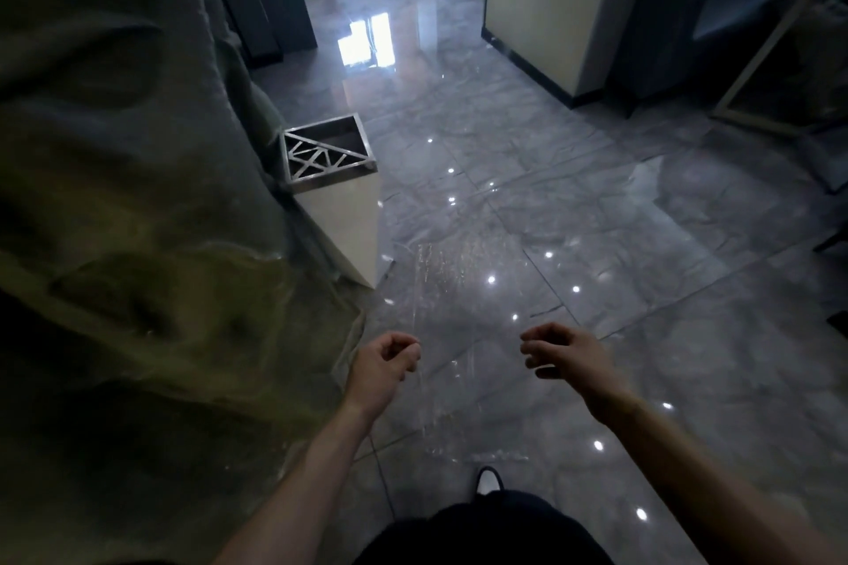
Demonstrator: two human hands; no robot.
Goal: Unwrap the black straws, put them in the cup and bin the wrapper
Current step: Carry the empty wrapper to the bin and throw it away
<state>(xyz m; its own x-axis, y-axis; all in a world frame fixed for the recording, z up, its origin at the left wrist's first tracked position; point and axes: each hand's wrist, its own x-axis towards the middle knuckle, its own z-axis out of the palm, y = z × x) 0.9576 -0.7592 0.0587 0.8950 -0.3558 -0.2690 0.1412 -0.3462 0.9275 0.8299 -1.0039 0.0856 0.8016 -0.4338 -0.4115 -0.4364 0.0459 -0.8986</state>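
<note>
1. Left hand (385,360) pinches the clear wrapper (440,335) at one edge (thumb against curled fingers); the sheet hangs over the floor (642,243).
2. Right hand (566,349) grips nothing, fingers loosely curled.
3. Bin (328,151) stands ahead, well apart.

The room around me is dim. A bright window reflection glares on the glossy floor (596,243) at twelve o'clock, and small ceiling lights sparkle below it. At nine o'clock everything is dark and soft. The edges bend from the wide lens.
</note>
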